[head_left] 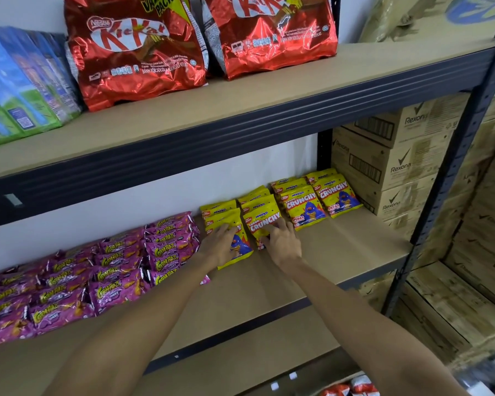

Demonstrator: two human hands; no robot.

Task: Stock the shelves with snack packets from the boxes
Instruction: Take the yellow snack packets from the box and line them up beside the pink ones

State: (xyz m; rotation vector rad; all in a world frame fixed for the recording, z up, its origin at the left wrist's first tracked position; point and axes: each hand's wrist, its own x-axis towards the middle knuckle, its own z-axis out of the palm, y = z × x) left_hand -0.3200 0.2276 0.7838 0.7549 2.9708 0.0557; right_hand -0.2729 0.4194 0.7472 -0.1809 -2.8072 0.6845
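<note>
Yellow packets (265,221) on middle shelf (340,252): left hand (220,244), right hand (283,241) press front ones, fingers (282,225) flat, released.

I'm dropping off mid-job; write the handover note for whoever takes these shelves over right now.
Left hand: open, fingers flat on the front yellow Crunchy foil packet of the leftmost yellow row.
Right hand: open, fingertips on the next row's front packet.
Done: four rows of yellow packets stand on the tan lower shelf board, right of the pink Cornitoz packets.
Left: both front packets likely need seating; the board in front looks unfilled, so more stock probably follows.
</note>
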